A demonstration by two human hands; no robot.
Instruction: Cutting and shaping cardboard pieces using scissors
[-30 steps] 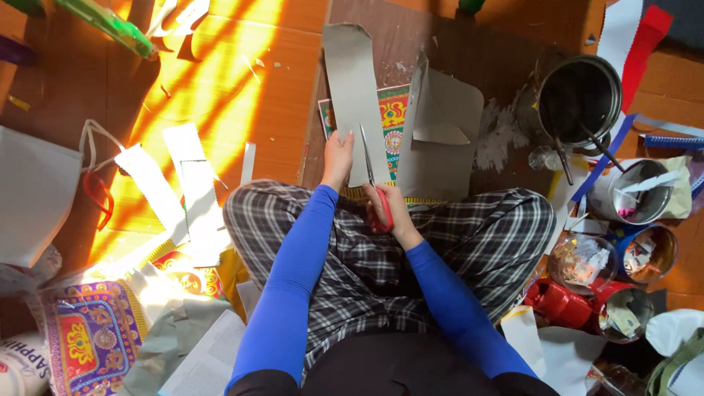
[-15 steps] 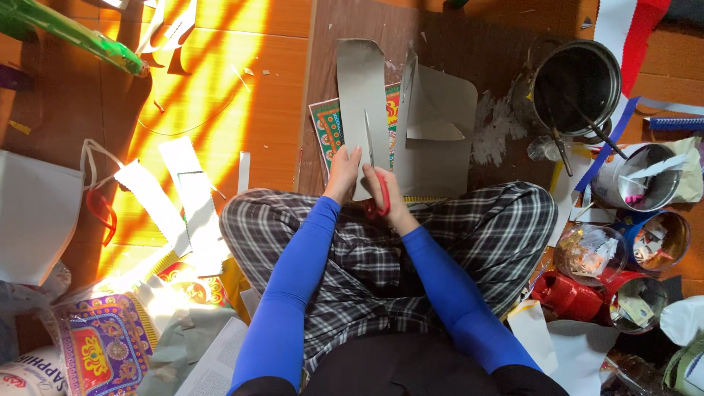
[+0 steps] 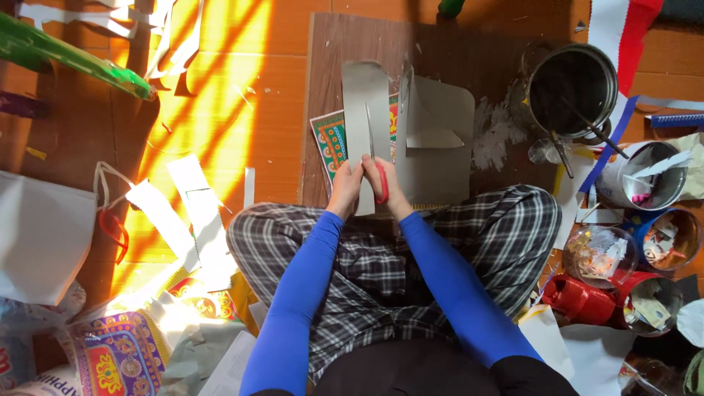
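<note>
My left hand (image 3: 345, 187) pinches the near end of a long grey cardboard strip (image 3: 364, 110), holding it out over my crossed legs and the brown board (image 3: 352, 44) on the floor. My right hand (image 3: 390, 189) is clenched around the red handles of a pair of scissors (image 3: 377, 165), whose blades point away from me and run up the middle of the strip. Just beside the strip on the right lies a larger grey cardboard sheet (image 3: 444, 147), with a colourful patterned paper (image 3: 330, 139) beneath. A dark metal pot (image 3: 573, 89) stands well apart to my right.
</note>
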